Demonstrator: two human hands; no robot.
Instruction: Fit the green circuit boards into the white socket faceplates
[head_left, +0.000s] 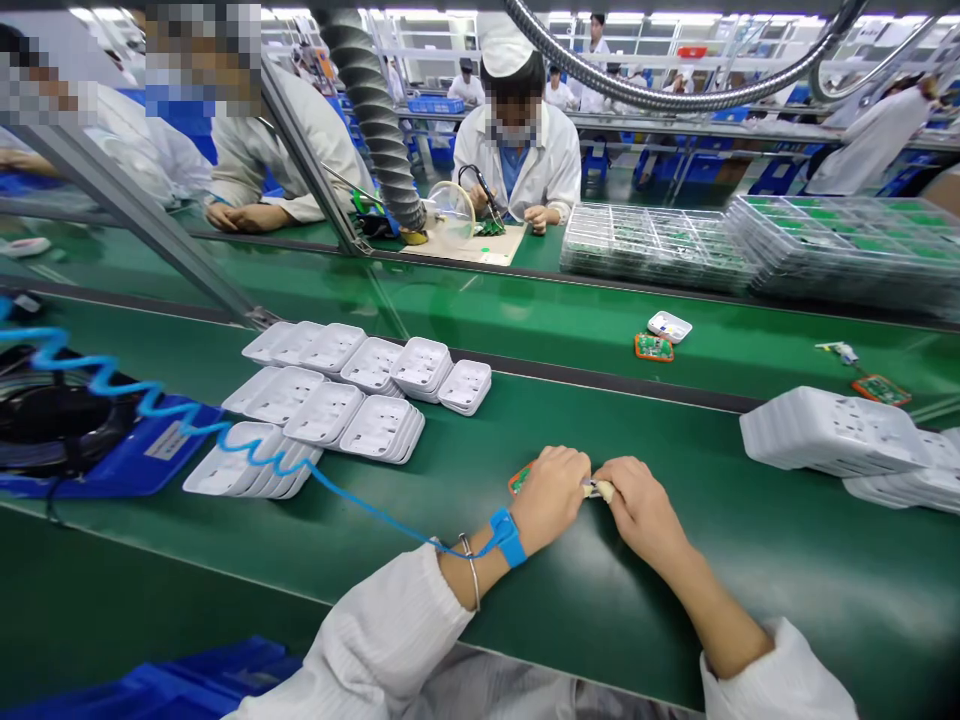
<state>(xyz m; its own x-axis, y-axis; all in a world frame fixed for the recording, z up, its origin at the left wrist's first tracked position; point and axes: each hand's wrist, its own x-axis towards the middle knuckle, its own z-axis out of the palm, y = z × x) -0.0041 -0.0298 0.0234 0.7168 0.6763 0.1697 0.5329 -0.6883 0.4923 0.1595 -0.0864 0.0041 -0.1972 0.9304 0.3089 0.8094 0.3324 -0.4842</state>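
Left hand (551,497): mostly closed, fingers curled inward, tips pinched at a small part (595,488), just right of center in the frame.
Right hand (641,505): also nearly closed, thumb and fingertips meeting the same part from the other side; exact grip partly hidden.
Small part: pale and metallic-looking, between the two sets of fingertips; too small to identify.
Orange-edged board (517,480): beside the left hand on the green worktop (600,610), mostly covered by the fingers; any link to the small part impossible to tell.
Handling: apparently midway, with the part in both hands and nothing visibly set down as finished; amount left not clear.
White shells (381,428): grouped in overlapping stacks, left of center; no board visible inside.
More shells (832,430): stacked at the right edge, apart from the hands.
Belt (480,310): across the middle, carrying a loose board (654,347) beside a small white shell (670,327), and another board (882,389) farther right, apparently unenclosed.
Left wrist: wearing a blue strap (508,537) with a coiled cord.
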